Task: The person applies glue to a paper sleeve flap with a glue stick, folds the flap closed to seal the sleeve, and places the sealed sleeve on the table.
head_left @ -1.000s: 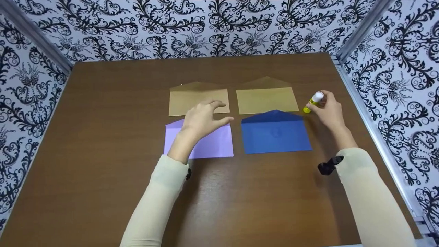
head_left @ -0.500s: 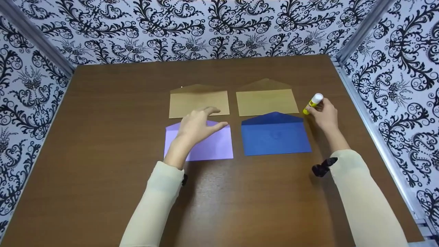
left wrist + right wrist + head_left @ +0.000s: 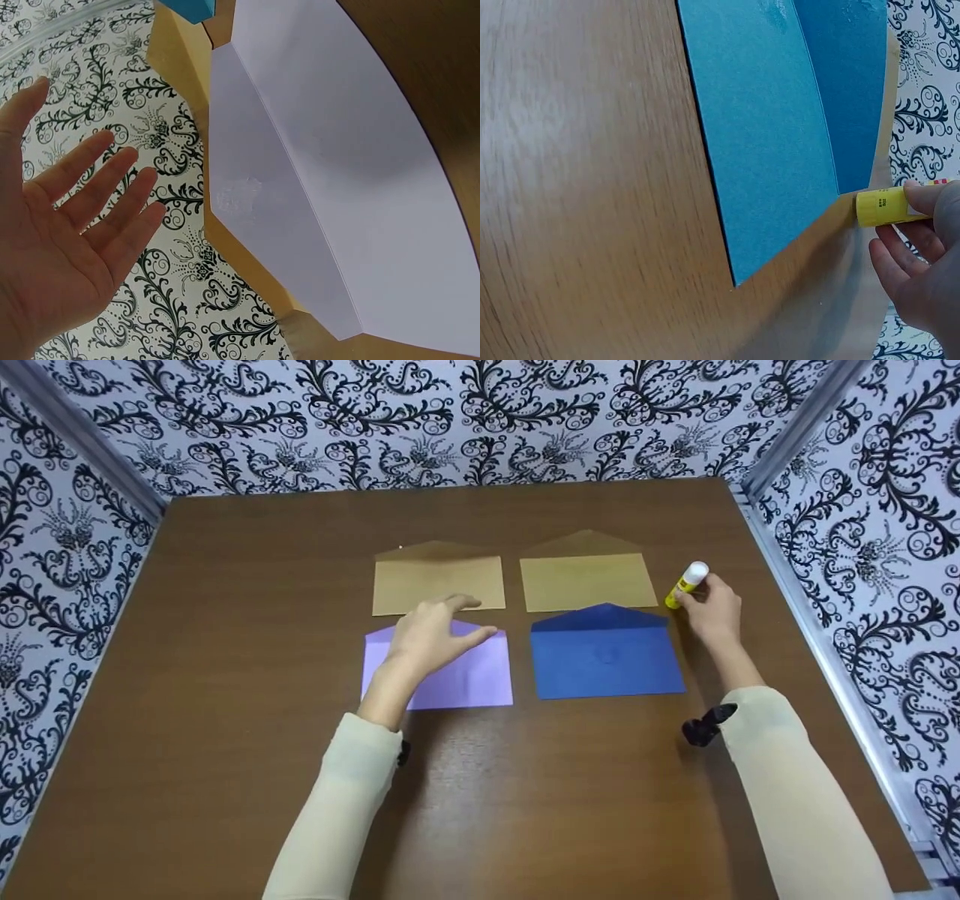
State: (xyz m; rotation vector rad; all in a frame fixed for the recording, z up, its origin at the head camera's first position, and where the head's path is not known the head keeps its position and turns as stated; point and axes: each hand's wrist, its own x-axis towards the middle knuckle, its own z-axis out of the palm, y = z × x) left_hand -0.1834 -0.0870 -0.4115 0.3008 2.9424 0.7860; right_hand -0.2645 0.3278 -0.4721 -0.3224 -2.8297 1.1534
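My right hand (image 3: 716, 611) pinches a yellow glue stick (image 3: 681, 589) with a white cap, just right of the blue envelope (image 3: 607, 660). In the right wrist view the glue stick's yellow base (image 3: 881, 207) points toward that envelope's corner. Fingers spread, my left hand (image 3: 431, 637) hovers over the purple envelope (image 3: 472, 682) and holds nothing. The left wrist view shows its open palm (image 3: 67, 247) beside the purple envelope's raised flap (image 3: 262, 180), which bears a shiny smear. Another glossy smear (image 3: 776, 13) marks the blue envelope.
Behind these lie two tan envelopes, one at left (image 3: 439, 581) and one at right (image 3: 589, 581), flaps unfolded away from me. All rest on a brown wooden table (image 3: 247, 660). Black-and-white patterned walls (image 3: 390, 427) with metal corner posts enclose its back and sides.
Both hands have drawn back slightly toward me, the left a little leftward too. The right still holds the glue stick. Over the last half second almost nothing moves.
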